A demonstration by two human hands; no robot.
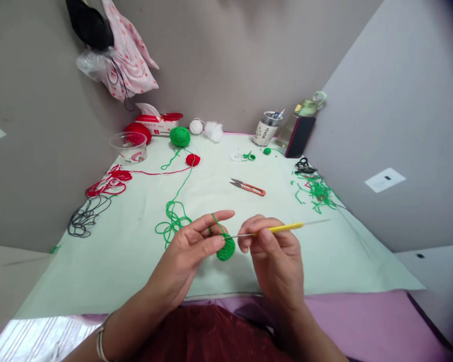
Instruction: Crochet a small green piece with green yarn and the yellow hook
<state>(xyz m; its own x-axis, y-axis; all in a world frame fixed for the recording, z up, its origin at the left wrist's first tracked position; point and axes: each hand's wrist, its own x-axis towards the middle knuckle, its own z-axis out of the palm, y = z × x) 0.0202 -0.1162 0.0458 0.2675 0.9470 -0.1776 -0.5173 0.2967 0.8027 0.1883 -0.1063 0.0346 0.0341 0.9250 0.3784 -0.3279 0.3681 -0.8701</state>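
Observation:
My left hand [189, 246] pinches a small green crocheted piece [225, 250] between thumb and fingers, with green yarn looped over its raised index finger. My right hand [275, 251] grips a crochet hook by its yellow handle [285, 228]. The hook's metal tip meets the top edge of the green piece, near my left thumb. Loose green yarn [172, 219] lies behind my left hand and runs up the table to a green yarn ball [180, 136].
Orange-handled snips [248, 187] lie mid-table. Red yarn [109, 182], black cord [85, 216] and a clear tub [132, 151] are left. Green scraps [319, 192], a phone [300, 137], a bottle [287, 128] and a pen tin [266, 129] stand or lie right. A tissue box [158, 124] is at the back.

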